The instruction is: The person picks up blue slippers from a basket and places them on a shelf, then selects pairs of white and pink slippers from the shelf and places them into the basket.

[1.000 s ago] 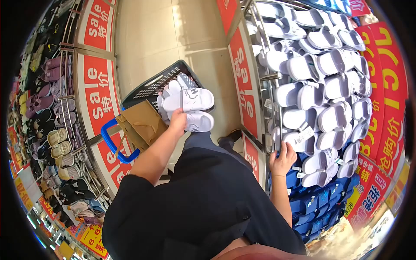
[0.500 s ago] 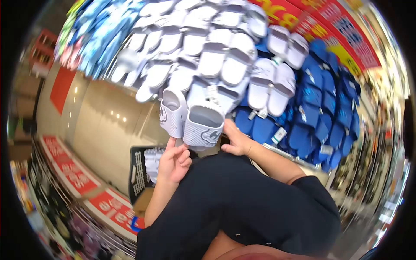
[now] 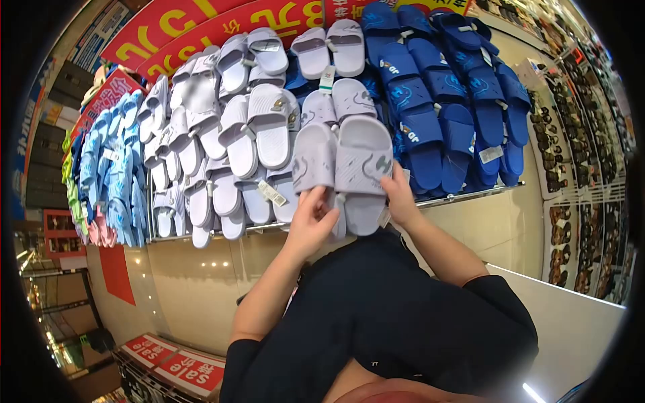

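A pair of pale lavender-grey slide sandals (image 3: 363,151) is held up in front of the rack, toes pointing away from me and heels toward my body. Dark line drawings mark their straps. The fingers of my left hand (image 3: 314,220) are curled at the lower edge of the left slide's strap. My right hand (image 3: 399,197) grips the outer side of the right slide, thumb on the strap. Just behind them lies another pale printed pair (image 3: 349,98), partly covered by the held ones.
White slides (image 3: 270,127) hang in rows on the left of the rack, with light blue ones (image 3: 117,174) beyond. Dark blue slides (image 3: 420,127) fill the right. Red price signs (image 3: 235,33) stand behind. Shoe shelves (image 3: 571,181) line the right side. A sale sign (image 3: 185,369) is low left.
The slides have been turned round, from toes toward me to toes away. Both hands have shifted their hold, and my view has swung toward the rack.
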{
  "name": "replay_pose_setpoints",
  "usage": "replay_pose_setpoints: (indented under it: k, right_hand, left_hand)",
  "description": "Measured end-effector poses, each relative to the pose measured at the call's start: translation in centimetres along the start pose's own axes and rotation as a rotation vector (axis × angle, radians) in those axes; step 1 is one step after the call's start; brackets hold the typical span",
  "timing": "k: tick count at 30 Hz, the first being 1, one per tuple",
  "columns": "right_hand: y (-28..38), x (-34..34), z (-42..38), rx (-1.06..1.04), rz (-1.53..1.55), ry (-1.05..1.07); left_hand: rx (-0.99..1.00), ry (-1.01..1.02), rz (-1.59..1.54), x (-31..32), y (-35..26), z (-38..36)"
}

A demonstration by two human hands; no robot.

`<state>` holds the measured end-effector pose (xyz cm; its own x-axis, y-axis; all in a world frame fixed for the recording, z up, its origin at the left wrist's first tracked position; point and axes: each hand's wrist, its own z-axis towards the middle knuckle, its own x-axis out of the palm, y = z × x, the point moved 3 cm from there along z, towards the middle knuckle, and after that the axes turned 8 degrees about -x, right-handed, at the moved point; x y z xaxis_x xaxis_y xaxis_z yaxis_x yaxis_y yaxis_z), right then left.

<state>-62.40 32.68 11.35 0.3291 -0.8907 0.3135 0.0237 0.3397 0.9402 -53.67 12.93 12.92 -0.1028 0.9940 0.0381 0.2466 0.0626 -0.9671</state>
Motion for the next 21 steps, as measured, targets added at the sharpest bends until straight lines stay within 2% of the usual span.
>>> replay_pose_setpoints:
  k: [4,6,7,8,9,10,11,12,13,14,17,19,21]
  right_hand:
    - [0.2,-3.2,5.4,-0.039,-0.028,-0.086]
    - [2.1,-3.1,9.0,-0.053,-0.012,-0.117]
    - [3.0,-2.8,11.2,-0.052,0.154,-0.121]
    - [3.4,-2.9,13.6,-0.072,0.180,-0.090]
    - [3.1,-3.7,16.7,-0.122,0.039,-0.056]
    - [2.8,-4.0,19.3,-0.172,-0.100,-0.015]
    - [2.4,-4.1,20.7,-0.122,-0.246,-0.087]
    - [2.2,-3.9,21.9,-0.075,-0.392,-0.158]
    - [2.4,-3.4,22.6,-0.033,-0.541,-0.227]
    - [2.5,-3.1,22.6,0.040,-0.496,-0.164]
    - [-2.5,-4.5,23.6,-0.083,-0.741,-0.141]
    - [-3.7,-3.9,23.0,-0.193,-0.787,-0.151]
    - [-5.1,-3.7,22.9,-0.336,-0.773,-0.118]
  left_hand:
    - [0.148,0.037,0.115,2.1,-1.3,6.4]
    - [0.193,-0.062,0.241,1.8,-2.2,10.8]
    - [0.244,-0.101,0.309,2.2,-5.9,12.2]
    - [0.163,-0.048,0.236,2.4,-9.2,13.4]
    - [0.190,-0.158,0.212,1.7,-9.2,15.7]
    - [0.120,-0.021,0.227,0.9,-10.4,17.6]
    - [0.101,-0.116,0.035,0.3,-9.7,18.8]
    - [0.028,-0.146,0.062,-0.8,-8.6,19.0]
    - [-0.043,-0.177,0.086,-1.9,-8.4,18.8]
    - [-0.036,-0.157,0.002,-2.6,-7.7,17.6]
    - [-0.095,-0.197,-0.178,-5.1,-3.6,9.6]
    - [-0.128,-0.309,-0.171,-7.4,-0.3,3.4]
    - [-0.277,-0.480,-0.289,-9.6,4.0,-3.4]
